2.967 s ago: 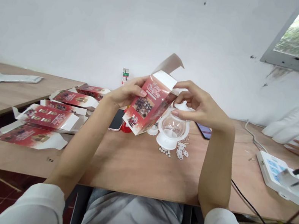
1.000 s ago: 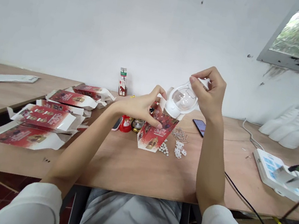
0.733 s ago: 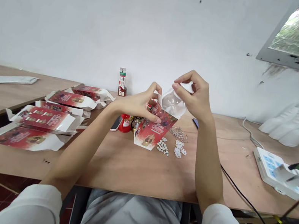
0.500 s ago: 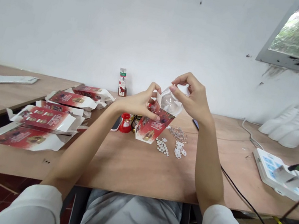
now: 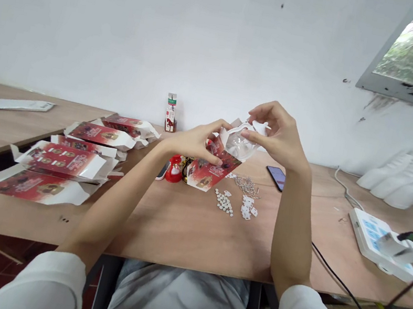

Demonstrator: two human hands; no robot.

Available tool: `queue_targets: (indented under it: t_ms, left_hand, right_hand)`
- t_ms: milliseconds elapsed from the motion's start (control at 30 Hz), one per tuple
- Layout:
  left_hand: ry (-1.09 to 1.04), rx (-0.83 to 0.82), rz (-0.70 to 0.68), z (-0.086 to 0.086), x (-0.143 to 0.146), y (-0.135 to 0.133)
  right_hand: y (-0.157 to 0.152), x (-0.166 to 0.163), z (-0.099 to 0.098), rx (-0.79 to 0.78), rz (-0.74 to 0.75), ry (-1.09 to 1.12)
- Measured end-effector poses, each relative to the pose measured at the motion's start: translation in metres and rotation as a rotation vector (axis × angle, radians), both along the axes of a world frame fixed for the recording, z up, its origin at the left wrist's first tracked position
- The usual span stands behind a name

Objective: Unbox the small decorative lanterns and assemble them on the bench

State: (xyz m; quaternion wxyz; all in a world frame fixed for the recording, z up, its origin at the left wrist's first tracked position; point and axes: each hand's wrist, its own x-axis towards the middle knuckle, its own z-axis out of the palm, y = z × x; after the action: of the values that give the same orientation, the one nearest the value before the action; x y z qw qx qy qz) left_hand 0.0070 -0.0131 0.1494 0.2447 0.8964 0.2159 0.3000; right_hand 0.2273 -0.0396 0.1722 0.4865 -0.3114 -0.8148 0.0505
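Note:
My left hand (image 5: 205,143) is wrapped round a red printed cardboard box (image 5: 209,171), which it holds tilted above the table. Out of the box's upper end shows a clear plastic piece (image 5: 240,144) with a rounded front and a white rim. My right hand (image 5: 276,132) pinches a white flap or tab (image 5: 260,127) at that end, between thumb and fingers; its exact kind I cannot make out. Below the box lie small round silvery pieces (image 5: 224,203), white tags (image 5: 248,208) and a heap of small metal pins (image 5: 246,186). Close behind the box stands a red lantern-like ornament (image 5: 175,169).
Several flattened red boxes (image 5: 65,161) lie at the left. A small packet (image 5: 171,113) stands against the wall. Phones (image 5: 276,178) lie on both sides of my hands. At the right are a power strip (image 5: 377,243), black cables (image 5: 344,280) and white bundled bags (image 5: 402,176).
My right hand has moved slightly right, with the white tab still pinched. The box tips a little more to the right, and the phone beside my right forearm now shows fully.

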Motion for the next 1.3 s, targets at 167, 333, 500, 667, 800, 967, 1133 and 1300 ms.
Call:
queue_targets:
  t_ms: [167,333,500,667,800,967,1133,1300]
  left_hand:
    - [-0.026,-0.010,0.020,0.001,0.000,-0.003]
    - [-0.033,-0.030,0.032,0.000,0.000,-0.003]
    - [-0.036,0.007,0.026,-0.001,-0.001,-0.001]
    - [0.032,-0.018,0.019,-0.001,-0.003,0.002]
    - [-0.004,-0.077,-0.019,-0.003,-0.005,0.005]
    - [-0.017,-0.120,-0.041,-0.004,-0.007,0.008]
    - [-0.017,-0.130,-0.058,-0.004,-0.007,0.008]
    - [-0.019,-0.151,-0.058,-0.004,-0.007,0.008]
  right_hand:
    - [-0.002,0.001,0.001,-0.001,-0.030,-0.007]
    - [-0.010,0.001,0.000,0.027,-0.145,-0.042]
    - [-0.010,0.004,-0.003,0.045,-0.210,-0.081]
    - [-0.008,0.007,0.001,0.074,-0.203,-0.064]
    - [-0.010,0.013,0.006,0.074,-0.185,-0.021]
    - [-0.012,0.016,0.007,0.021,-0.032,-0.051]
    - [-0.007,0.012,0.005,-0.030,0.075,-0.053]
    - [-0.002,0.011,0.003,-0.064,0.100,-0.008]
